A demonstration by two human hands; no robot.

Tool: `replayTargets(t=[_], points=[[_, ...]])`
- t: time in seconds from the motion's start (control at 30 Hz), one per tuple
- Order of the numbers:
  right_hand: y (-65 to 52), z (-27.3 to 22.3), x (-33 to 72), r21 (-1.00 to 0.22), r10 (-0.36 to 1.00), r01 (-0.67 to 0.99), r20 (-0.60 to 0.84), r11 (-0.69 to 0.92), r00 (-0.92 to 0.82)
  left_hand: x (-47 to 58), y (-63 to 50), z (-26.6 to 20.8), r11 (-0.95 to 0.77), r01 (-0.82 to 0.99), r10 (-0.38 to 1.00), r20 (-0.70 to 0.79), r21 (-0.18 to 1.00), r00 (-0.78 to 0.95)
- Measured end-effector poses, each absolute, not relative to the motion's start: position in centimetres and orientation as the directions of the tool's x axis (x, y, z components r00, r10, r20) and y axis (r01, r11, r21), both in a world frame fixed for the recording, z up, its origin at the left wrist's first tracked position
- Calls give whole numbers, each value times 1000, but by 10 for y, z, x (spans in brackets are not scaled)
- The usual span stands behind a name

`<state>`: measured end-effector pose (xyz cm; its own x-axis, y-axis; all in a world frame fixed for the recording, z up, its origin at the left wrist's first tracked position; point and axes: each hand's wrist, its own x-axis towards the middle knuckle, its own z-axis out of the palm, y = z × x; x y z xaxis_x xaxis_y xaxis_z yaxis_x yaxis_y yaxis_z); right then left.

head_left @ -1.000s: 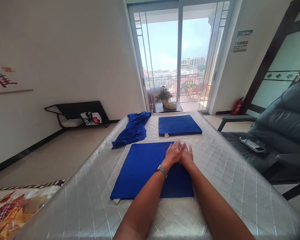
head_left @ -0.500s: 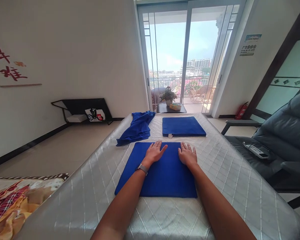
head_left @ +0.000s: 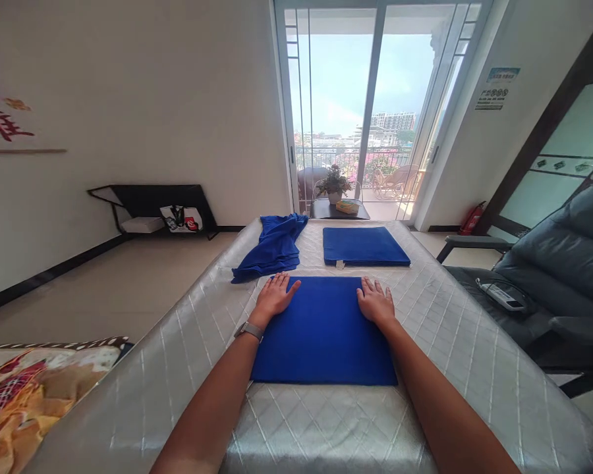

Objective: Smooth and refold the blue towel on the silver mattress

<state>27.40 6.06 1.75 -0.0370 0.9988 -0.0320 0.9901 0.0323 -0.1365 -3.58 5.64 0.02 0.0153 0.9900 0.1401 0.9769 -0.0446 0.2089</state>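
Note:
A folded blue cloth (head_left: pixel 326 336) lies flat on the quilted silver-white cover (head_left: pixel 326 428) in front of me. My left hand (head_left: pixel 275 295) rests palm down on its far left corner, fingers stretched out. On the far right corner lies my right hand (head_left: pixel 377 299), also flat with fingers a little apart. Beyond it is a neat folded blue stack (head_left: pixel 366 246) with a small white tag at its near edge. A crumpled blue cloth (head_left: pixel 271 247) sits at the far left, just past my left hand.
To the right stands a dark armchair (head_left: pixel 563 263) with a white power strip (head_left: pixel 501 296) on its seat. Patterned fabric (head_left: pixel 24 395) lies at the lower left. A small table (head_left: pixel 321 209) with a potted plant (head_left: pixel 335 184) stands past the far edge, before the glass doors.
My left hand has slid left across the cloth to its far left corner. My right hand stays at the right corner. The view has shifted slightly.

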Motion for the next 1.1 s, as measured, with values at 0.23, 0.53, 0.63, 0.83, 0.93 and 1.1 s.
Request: replayTargets(t=[0.23,0.53,0.63,0.83,0.93,1.1], points=[[60,19,274,-140,999,990,-37,31,-37,-36,55,4,-1,983,992,123,185,-23],[60,19,273,-156,999,987,-31,28,-34,-35,51,9,42,978,992,107,203,-64],[61,18,274,-157,999,987,-36,29,-35,-35,51,9,42,980,994,92,197,-62],[60,18,274,-162,999,986,-24,35,-39,-40,56,6,39,982,996,78,184,-54],[61,18,274,-155,998,987,-37,36,-42,-48,59,4,43,982,996,71,184,-57],[62,18,275,-155,996,988,-76,29,-41,-60,61,3,91,975,994,37,203,-101]])
